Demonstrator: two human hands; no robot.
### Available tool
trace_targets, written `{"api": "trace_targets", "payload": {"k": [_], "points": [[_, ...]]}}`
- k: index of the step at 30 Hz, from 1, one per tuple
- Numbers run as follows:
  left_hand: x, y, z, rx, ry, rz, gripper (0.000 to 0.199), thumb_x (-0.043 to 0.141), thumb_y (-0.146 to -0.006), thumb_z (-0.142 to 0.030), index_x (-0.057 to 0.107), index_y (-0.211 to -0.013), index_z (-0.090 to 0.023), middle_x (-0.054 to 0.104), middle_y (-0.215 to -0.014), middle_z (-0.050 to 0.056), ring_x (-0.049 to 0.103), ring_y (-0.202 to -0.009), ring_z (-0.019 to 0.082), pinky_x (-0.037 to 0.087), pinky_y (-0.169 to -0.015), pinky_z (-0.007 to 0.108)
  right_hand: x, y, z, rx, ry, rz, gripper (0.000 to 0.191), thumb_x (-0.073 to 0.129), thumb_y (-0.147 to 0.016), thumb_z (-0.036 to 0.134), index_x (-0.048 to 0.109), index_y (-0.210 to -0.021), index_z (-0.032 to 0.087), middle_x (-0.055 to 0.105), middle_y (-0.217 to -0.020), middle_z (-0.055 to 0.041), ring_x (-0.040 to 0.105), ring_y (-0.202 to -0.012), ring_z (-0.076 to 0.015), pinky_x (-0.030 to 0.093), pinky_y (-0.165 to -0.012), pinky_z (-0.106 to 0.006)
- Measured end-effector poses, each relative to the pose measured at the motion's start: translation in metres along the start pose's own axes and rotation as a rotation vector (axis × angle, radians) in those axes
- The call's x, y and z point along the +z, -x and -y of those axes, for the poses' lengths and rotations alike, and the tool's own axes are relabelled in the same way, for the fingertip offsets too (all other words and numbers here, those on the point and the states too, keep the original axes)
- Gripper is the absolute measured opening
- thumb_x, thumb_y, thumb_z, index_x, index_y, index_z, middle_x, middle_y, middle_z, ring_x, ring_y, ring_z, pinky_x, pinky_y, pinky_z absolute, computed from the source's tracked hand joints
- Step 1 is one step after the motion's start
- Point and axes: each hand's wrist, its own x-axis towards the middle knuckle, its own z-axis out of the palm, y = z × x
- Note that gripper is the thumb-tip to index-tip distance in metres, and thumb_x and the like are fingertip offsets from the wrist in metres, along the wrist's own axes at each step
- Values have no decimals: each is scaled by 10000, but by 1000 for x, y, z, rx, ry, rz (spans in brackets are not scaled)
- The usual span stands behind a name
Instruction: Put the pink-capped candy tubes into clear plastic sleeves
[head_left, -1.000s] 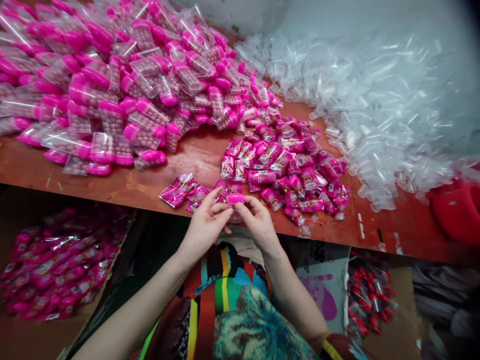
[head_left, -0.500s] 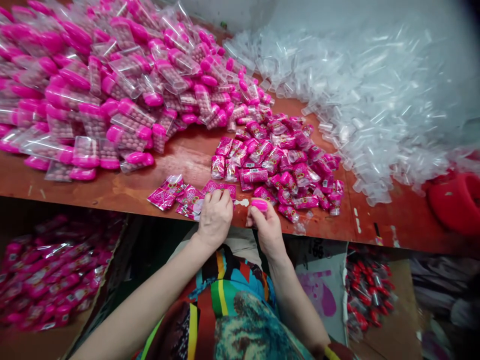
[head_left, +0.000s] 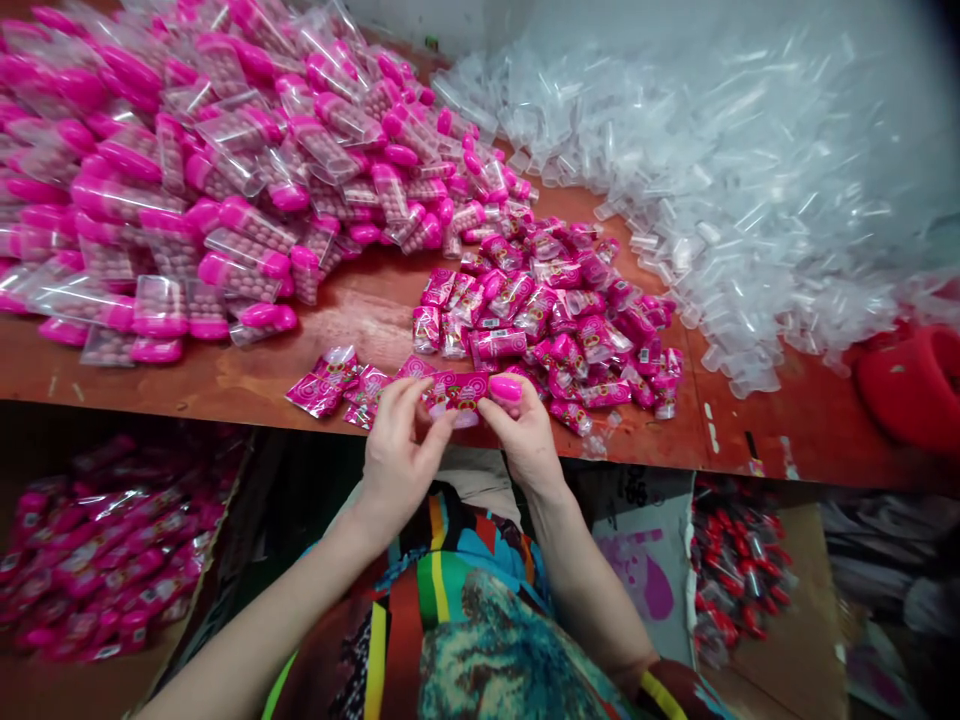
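Observation:
Between my hands, just above the table's front edge, stretches a pink printed wrapper sleeve [head_left: 459, 392]. My left hand [head_left: 401, 440] pinches its left end between thumb and fingers. Closed around a small candy container with a bright pink cap [head_left: 505, 388], my right hand [head_left: 529, 432] also touches the wrapper's right end with the thumb. The container's body is mostly hidden in the palm. Flat pink wrappers [head_left: 324, 382] lie on the table left of my left hand. Beyond my right hand is a heap of wrapped pink containers [head_left: 562, 310].
Unwrapped pink-capped containers of small balls [head_left: 247, 235] are piled at the back left. Clear plastic tubes [head_left: 720, 220] cover the back right, near a red bowl [head_left: 911, 390]. Below the table edge are boxes with pink packs [head_left: 112, 550] and red-capped pieces [head_left: 739, 570].
My left hand has lifted a wrapper off the table and brought it to the right hand. My right hand has kept the pink-capped container and moved up slightly. The camera view has shifted a little.

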Motion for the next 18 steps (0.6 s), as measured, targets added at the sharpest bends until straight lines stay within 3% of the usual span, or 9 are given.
{"api": "trace_targets", "payload": {"k": [3,5,9,12,18], "points": [[-6,-8,-1,-359,375,238,241,693,-798,-381,727,-881,-158,670,-839,50,600,-718,171,475,-673,293,-4,2,7,58,30,140,264,738,-765,256,599,-988,229,619,-833,42,583,-739,-116,488,-721,-243],[-7,-10,-1,-527,576,322,233,723,-763,-378,729,-762,-145,644,-704,21,553,-622,135,437,-596,255,-2,4,9,94,25,179,294,753,-750,266,593,-993,228,626,-839,41,594,-745,-120,494,-723,-246],[1,-7,-2,-706,748,176,254,786,-698,-340,678,-620,-124,542,-533,-20,418,-487,70,316,-471,207,7,7,3,81,6,154,336,760,-740,275,583,-1022,232,634,-863,34,601,-745,-122,501,-723,-249],[11,-4,-2,-775,838,87,288,823,-648,-326,641,-563,-119,529,-507,-16,430,-478,70,305,-443,200,14,7,-7,20,7,68,331,741,-752,280,581,-1038,228,624,-852,29,586,-721,-118,500,-705,-249],[17,-7,-1,-894,942,88,302,853,-607,-327,644,-581,-110,548,-525,-9,449,-459,66,317,-412,191,20,4,-13,-49,95,-36,261,679,-781,296,543,-989,219,564,-754,46,535,-640,-113,478,-624,-245]]}}
